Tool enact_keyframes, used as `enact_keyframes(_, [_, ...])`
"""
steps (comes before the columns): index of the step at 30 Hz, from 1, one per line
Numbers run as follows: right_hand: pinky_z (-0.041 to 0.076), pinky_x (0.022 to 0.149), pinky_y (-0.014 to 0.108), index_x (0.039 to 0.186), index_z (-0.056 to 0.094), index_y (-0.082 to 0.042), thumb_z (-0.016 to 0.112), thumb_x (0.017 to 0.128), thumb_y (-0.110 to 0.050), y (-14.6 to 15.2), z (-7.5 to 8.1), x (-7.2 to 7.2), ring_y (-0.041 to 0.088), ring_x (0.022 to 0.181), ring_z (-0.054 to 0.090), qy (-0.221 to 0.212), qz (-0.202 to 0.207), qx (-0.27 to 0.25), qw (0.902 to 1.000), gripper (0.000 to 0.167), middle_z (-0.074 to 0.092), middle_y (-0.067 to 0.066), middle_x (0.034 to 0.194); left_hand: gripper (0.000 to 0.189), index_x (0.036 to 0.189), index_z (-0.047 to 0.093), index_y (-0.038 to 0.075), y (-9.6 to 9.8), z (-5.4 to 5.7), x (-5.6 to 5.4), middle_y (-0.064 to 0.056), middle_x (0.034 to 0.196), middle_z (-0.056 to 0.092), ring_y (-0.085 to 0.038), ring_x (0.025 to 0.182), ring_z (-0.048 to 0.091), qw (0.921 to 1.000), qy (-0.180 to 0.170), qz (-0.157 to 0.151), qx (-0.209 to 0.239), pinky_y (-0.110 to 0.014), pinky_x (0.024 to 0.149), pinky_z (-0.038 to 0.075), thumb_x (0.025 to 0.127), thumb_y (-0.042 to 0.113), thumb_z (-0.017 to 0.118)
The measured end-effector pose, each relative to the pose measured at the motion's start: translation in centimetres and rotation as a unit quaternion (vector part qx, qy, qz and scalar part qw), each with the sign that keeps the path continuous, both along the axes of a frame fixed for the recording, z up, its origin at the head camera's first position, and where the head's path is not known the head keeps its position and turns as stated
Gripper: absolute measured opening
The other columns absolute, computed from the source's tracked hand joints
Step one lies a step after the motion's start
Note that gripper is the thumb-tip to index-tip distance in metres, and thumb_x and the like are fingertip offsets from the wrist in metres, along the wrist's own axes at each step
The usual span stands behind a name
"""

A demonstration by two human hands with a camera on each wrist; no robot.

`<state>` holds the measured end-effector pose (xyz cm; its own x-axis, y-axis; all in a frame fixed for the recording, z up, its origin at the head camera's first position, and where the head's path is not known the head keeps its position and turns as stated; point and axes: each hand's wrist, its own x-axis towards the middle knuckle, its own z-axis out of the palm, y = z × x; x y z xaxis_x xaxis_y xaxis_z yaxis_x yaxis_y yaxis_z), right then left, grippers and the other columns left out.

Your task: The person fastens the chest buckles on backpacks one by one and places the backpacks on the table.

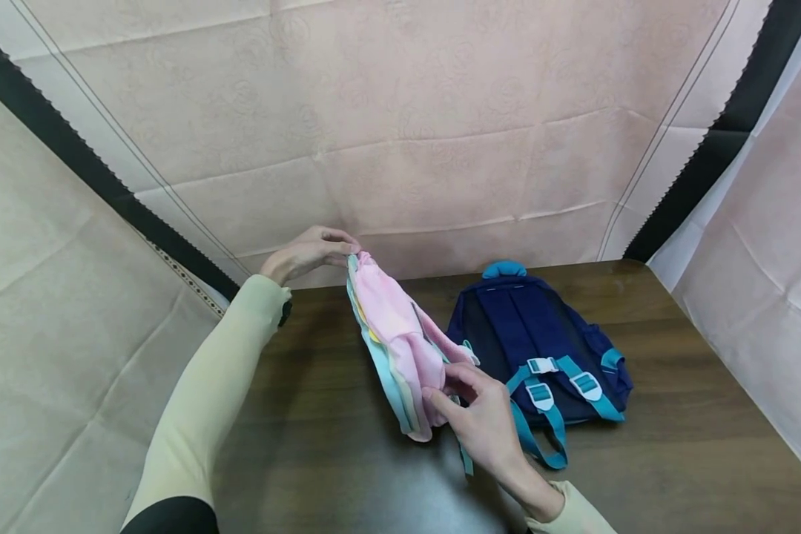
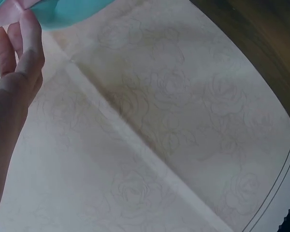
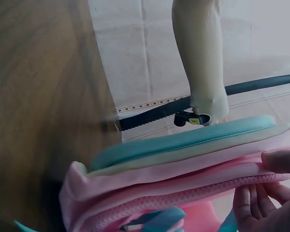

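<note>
A small pink and teal backpack (image 1: 400, 319) is held upright and tilted over the table, edge toward the head camera. My left hand (image 1: 314, 252) pinches its top end between thumb and fingers; in the left wrist view that hand (image 2: 21, 58) meets pink and teal fabric (image 2: 67, 12) at the upper left corner. With thumb and fingertips, my right hand (image 1: 483, 415) grips the pink side near the lower end. The right wrist view shows the right thumb (image 3: 280, 161) over a pink padded fold, beside a ribbed pink band (image 3: 150, 200) and teal panel (image 3: 183, 140).
A dark blue backpack (image 1: 507, 319) lies on the brown wooden table (image 1: 300, 445), right of the pink one, its light blue straps (image 1: 554, 437) spread toward the front. Pale patterned cloth (image 1: 440, 148) stands behind the table and along both sides.
</note>
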<state>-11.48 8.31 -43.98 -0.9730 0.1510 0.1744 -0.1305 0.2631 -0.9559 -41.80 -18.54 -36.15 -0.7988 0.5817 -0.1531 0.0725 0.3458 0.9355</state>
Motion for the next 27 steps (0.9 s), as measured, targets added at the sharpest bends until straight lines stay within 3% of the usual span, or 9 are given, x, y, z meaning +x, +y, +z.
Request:
enact_keyframes(7, [0.063,0.088,0.023,0.108,0.085,-0.014,0.089,0.089,-0.009,-0.4,-0.6,0.2,0.01,0.086,0.071,-0.003,0.004,-0.01,0.9999,0.02,0.077,0.004,0.096,0.045,0.144,0.062,-0.005,-0.6,0.4,0.2,-0.006,0.134,0.07,-0.012,0.119,0.068,0.9981,0.015,-0.017,-0.057,-0.03,0.107,0.058,0.108,0.023,0.066])
enact_keyframes(11, [0.062,0.083,0.022,0.103,0.085,-0.016,0.09,0.088,-0.01,-0.5,-1.0,0.2,0.009,0.084,0.072,0.001,0.007,-0.008,0.9999,0.017,0.078,0.003,0.094,0.048,0.146,0.062,-0.005,-0.7,0.6,0.3,-0.01,0.14,0.069,-0.015,0.122,0.066,0.9959,0.025,-0.025,-0.083,-0.037,0.114,0.056,0.108,0.024,0.067])
enact_keyframes(19, [0.062,0.082,0.021,0.101,0.086,-0.017,0.092,0.086,-0.012,-0.8,-1.3,0.3,0.009,0.084,0.071,-0.006,0.002,-0.004,1.0,0.017,0.079,0.002,0.095,0.046,0.148,0.064,0.0,-1.3,0.6,0.5,-0.018,0.153,0.064,-0.022,0.131,0.064,0.9917,0.03,-0.054,-0.113,-0.052,0.125,0.046,0.107,0.022,0.063])
enact_keyframes(27, [0.059,0.077,0.021,0.103,0.087,-0.017,0.094,0.085,-0.015,-1.0,-1.9,0.3,0.008,0.081,0.068,-0.014,-0.003,0.0,0.9999,0.019,0.079,0.002,0.095,0.048,0.151,0.064,0.007,-2.1,0.3,0.4,-0.014,0.159,0.06,-0.03,0.146,0.053,0.9904,0.008,-0.076,-0.115,-0.059,0.131,0.036,0.107,0.025,0.062])
